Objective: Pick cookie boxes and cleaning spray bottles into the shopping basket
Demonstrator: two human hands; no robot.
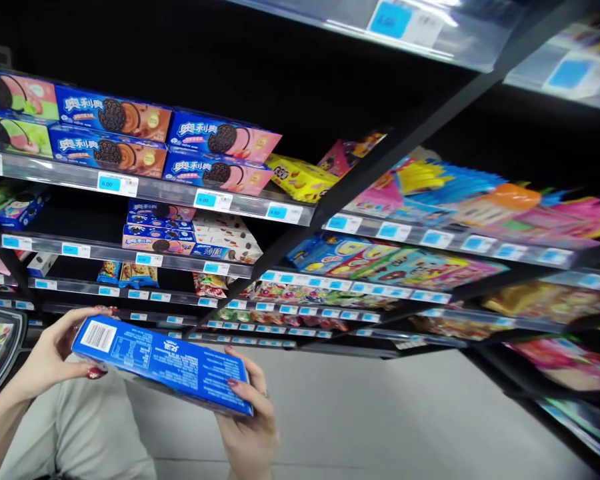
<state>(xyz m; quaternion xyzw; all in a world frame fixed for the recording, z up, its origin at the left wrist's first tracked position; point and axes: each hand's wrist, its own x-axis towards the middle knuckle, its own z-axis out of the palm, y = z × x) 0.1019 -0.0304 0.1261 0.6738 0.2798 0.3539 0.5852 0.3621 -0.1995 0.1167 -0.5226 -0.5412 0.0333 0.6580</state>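
A long blue cookie box (pixel 163 363) is held between both hands, with a white barcode and small print on the side turned up to me. My left hand (pixel 63 347) grips its left end, the thumb along the near edge and fingers at the far edge. Around the right end wraps my right hand (pixel 253 413), its thumb lying on the printed side. The box tilts down to the right, above my lap and the floor. Its underside is hidden.
Ahead, a shelf (pixel 45 170) carries stacked blue cookie boxes (pixel 113 137) and a yellow box (pixel 300 179). Lower shelves hold more snack boxes (pixel 160 233). Bright snack bags (pixel 480 200) fill the shelves at right. A dark-rimmed basket or cart (pixel 17 347) stands at left. Grey floor (pixel 360 400) lies below.
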